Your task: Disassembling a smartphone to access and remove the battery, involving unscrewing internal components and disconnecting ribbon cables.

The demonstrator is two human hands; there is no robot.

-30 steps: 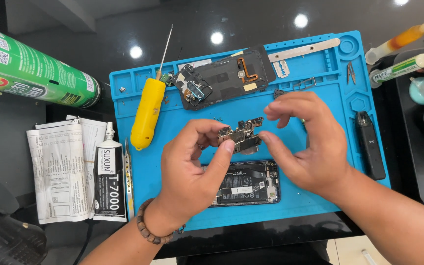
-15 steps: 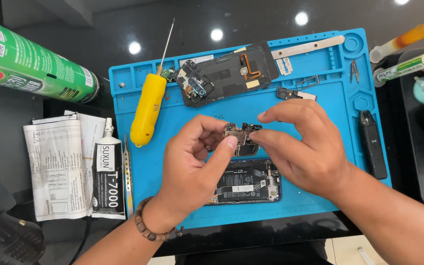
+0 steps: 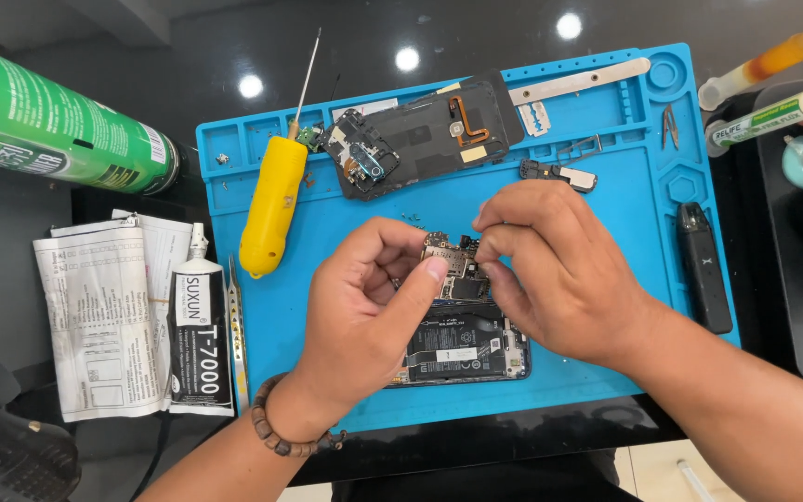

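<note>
From the head camera, looking straight down: both hands meet over the middle of the blue silicone repair mat (image 3: 606, 363). The left hand (image 3: 364, 321), with a brown bead bracelet at the wrist, has thumb and forefinger closed on a small green-and-gold circuit board (image 3: 453, 265), pinching it from the left. The right hand (image 3: 559, 270) has its fingertips drawn together on the board's upper right corner; whether they grip a connector or only press on it is hidden by the fingers.

Judging by how things lie, the teardown is well advanced. The opened black phone body (image 3: 467, 349), its battery exposed, lies on the mat just under the hands, near the mat's front edge. The removed black back cover with an orange flex strip (image 3: 425, 135) rests near the mat's far edge, and a small dark bracket (image 3: 559, 174) sits just right of it. The board is lifted clear of the body, apparently not yet set down or refitted.

By the mat's left edge lies a yellow-handled screwdriver (image 3: 273, 204), and along the right edge a slim black bar-shaped device (image 3: 704, 270). Off the mat to the left are a black-and-white tube of glue (image 3: 199, 325), a folded printed paper sheet (image 3: 104, 316), and a large green spray can (image 3: 58, 121). The desk (image 3: 234, 56) is dark, glossy glass reflecting round ceiling lights.
</note>
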